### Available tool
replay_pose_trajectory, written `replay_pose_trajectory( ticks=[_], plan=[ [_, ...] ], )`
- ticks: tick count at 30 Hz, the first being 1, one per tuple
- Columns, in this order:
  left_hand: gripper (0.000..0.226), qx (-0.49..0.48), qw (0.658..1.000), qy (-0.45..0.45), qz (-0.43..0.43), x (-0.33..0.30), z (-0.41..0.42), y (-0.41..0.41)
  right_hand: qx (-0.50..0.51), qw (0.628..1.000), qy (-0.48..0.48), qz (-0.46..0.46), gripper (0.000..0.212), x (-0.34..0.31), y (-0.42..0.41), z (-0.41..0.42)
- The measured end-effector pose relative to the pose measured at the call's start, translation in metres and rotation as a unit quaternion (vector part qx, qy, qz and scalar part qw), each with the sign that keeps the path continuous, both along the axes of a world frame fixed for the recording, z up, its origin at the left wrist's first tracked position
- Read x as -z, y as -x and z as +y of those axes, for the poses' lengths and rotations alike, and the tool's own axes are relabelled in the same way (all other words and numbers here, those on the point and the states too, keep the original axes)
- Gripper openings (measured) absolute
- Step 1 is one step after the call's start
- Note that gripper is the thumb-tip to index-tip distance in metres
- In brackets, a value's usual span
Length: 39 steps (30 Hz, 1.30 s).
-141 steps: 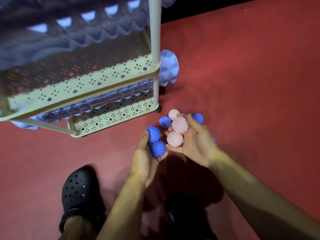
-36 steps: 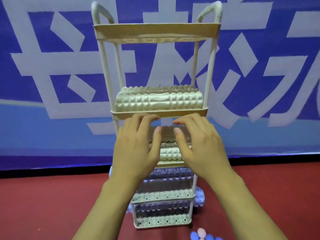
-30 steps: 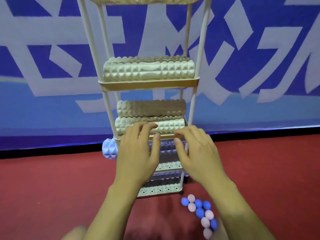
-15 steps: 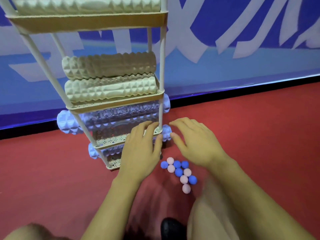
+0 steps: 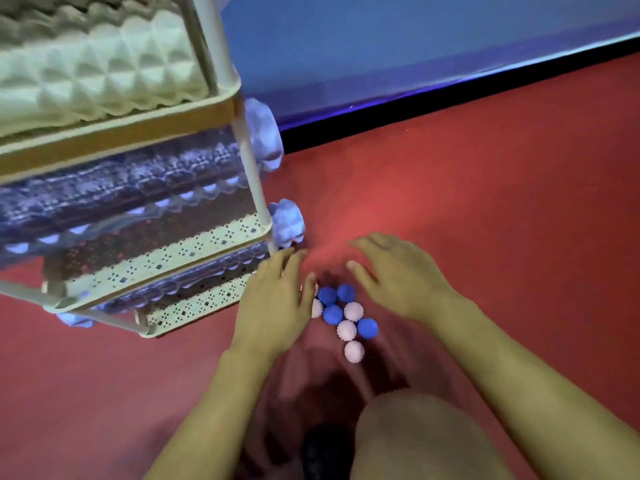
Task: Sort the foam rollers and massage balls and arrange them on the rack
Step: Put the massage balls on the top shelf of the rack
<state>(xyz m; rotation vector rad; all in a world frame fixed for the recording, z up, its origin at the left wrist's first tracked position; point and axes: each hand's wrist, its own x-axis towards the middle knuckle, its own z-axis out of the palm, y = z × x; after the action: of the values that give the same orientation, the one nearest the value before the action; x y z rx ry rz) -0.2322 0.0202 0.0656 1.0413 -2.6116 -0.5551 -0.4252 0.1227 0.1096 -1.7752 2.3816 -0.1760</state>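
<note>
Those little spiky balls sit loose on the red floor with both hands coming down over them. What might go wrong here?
The massage balls lie loose, so the left hand or right hand might knock some rolling across the floor. Both hands are open, so scooping many at once may drop a few. The blue rollers jut past the rack, so an arm may bump them.

Bare red floor (image 5: 485, 202) lies open to the right and far side of the ball cluster (image 5: 344, 315). On the left, the rack (image 5: 166, 252) and its protruding roller end (image 5: 286, 223) block passage.
</note>
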Motion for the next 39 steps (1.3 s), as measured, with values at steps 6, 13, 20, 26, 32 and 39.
replay_pose_trajectory(
  ticks=[6,13,20,26,32,39],
  plan=[
    [0.035,-0.018,0.976,-0.196,-0.091,0.122,-0.017,0.009,0.078,0.986,-0.113,-0.093,0.039,0.121,0.007,-0.004],
    [0.044,-0.086,0.952,-0.269,-0.116,0.194,-0.035,0.022,0.088,0.979,-0.134,-0.124,0.045,0.199,0.010,-0.031],
    [0.040,-0.183,0.930,-0.317,-0.015,0.207,-0.034,0.021,0.068,0.977,-0.155,-0.131,0.052,0.236,0.010,-0.054],
    [0.035,-0.259,0.837,-0.462,0.138,0.197,-0.033,0.017,0.091,0.969,-0.128,-0.189,0.049,0.246,0.009,-0.058],
    [0.048,-0.227,0.899,-0.366,-0.084,0.199,-0.028,0.034,0.184,0.915,0.019,-0.359,0.055,0.224,0.013,-0.034],
    [0.058,-0.273,0.879,-0.382,-0.080,0.206,-0.020,0.049,0.268,0.925,-0.046,-0.266,0.038,0.213,0.034,-0.024]
  ],
)
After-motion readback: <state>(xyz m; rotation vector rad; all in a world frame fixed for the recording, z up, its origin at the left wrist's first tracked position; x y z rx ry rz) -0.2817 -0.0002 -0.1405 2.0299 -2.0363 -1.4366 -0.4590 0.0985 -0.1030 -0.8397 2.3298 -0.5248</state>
